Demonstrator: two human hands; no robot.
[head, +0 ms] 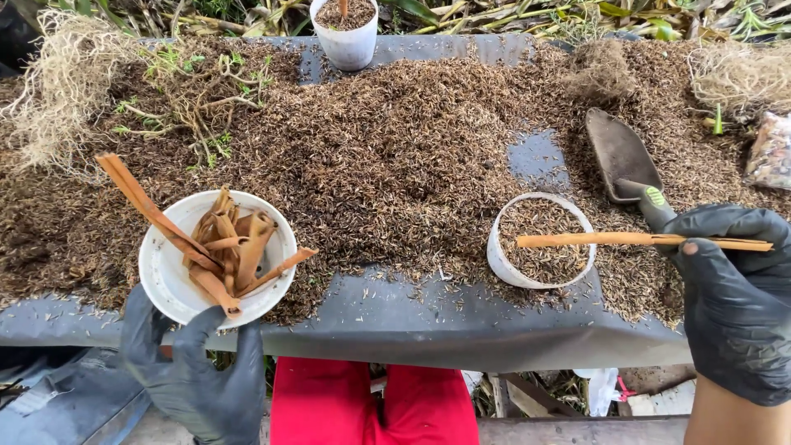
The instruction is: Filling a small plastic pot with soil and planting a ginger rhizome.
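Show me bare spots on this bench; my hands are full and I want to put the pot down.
The bare grey strip along the near edge, between the two pots, and a small patch left of the trowel. Everywhere else husk mulch and roots crowd it.

Left hand (194, 379), black-gloved, below the table's (428, 325) near edge, fingers (142, 323) spread upward, cupping from underneath. Right hand (733, 301), gloved too, at the table's right end, fingers curled in a pinch, bare forearm below.
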